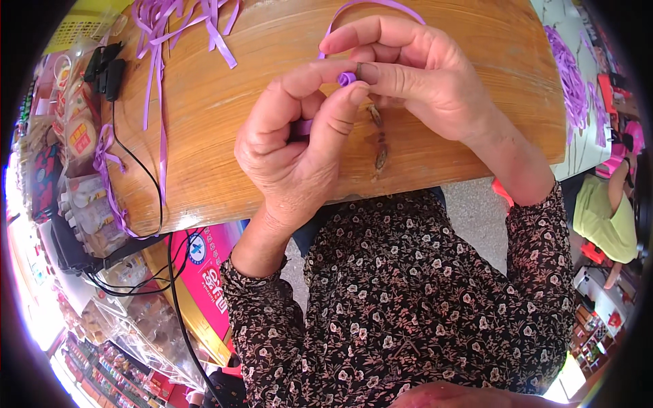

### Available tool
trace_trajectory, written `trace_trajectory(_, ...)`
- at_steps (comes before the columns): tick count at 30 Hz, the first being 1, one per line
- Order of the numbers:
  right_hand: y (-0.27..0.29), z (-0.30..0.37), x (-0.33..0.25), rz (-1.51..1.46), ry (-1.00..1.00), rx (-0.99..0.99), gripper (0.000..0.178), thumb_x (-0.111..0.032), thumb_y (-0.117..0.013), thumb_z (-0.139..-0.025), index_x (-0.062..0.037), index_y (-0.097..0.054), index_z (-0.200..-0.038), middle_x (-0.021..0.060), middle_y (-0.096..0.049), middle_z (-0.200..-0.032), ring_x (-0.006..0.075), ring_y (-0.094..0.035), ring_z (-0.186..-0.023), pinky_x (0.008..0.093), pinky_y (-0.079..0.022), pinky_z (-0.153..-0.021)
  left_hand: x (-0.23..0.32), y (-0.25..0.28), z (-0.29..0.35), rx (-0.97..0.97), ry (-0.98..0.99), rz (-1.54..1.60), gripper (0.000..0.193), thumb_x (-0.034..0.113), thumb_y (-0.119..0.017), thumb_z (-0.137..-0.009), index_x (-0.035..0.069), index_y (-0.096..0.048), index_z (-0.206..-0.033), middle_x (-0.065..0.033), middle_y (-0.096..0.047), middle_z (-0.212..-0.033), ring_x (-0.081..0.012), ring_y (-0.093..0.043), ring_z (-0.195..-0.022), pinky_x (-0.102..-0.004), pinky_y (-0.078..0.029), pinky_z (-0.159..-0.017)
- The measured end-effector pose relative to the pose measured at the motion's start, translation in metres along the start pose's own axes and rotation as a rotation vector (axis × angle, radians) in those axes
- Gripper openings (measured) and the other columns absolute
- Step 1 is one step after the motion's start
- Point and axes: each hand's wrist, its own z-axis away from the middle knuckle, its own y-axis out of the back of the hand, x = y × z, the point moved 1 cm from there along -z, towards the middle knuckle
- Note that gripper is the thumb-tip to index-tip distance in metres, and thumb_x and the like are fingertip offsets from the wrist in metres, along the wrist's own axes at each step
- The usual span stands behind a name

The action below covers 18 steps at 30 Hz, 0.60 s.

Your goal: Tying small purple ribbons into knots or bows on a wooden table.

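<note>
Both my hands are raised over the wooden table (224, 136) and meet around a small rolled knot of purple ribbon (347, 79). My left hand (292, 136) pinches the knot between thumb and forefinger, and a bit of purple shows inside its curled fingers. My right hand (428, 81) presses its thumb against the knot's right side, with its other fingers bent behind. From behind the hands a loop of the purple ribbon (381, 3) arcs across the tabletop. Part of the ribbon is hidden by the fingers.
Cut purple ribbons (160, 27) lie at the table's far left, one hanging toward the near edge. A black cable (129, 153) runs down the left side by packaged goods (81, 139). Bundled purple ribbon (568, 81) rests on a white surface at right. Another person (605, 217) is beyond it.
</note>
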Motion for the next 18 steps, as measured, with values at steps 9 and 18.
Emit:
trace_trajectory(9,0.004,0.007,-0.020,0.973,0.803,-0.011,0.025,0.000,-0.068,-0.079,0.0013,-0.061,-0.102,0.0097,-0.062,-0.099,0.0161,-0.059,-0.084,0.0275,-0.049,-0.071,-0.009,0.009,-0.023,0.108,0.445,0.775,0.011,0.015,-0.059,-0.091,0.005,-0.059,-0.096,0.0024,-0.052,-0.063,-0.0023,-0.041,-0.051,-0.0165,-0.029,-0.044)
trace_trajectory(18,0.001,0.005,-0.007,0.712,0.442,0.005,0.021,-0.009,-0.066,-0.083,0.0036,-0.061,-0.099,0.0083,-0.061,-0.088,0.0147,-0.059,-0.081,0.0236,-0.047,-0.067,-0.004,-0.010,-0.027,0.110,0.420,0.683,0.011,0.017,-0.057,-0.092,0.007,-0.059,-0.098,0.0000,-0.058,-0.070,-0.0044,-0.049,-0.058,-0.0169,-0.034,-0.049)
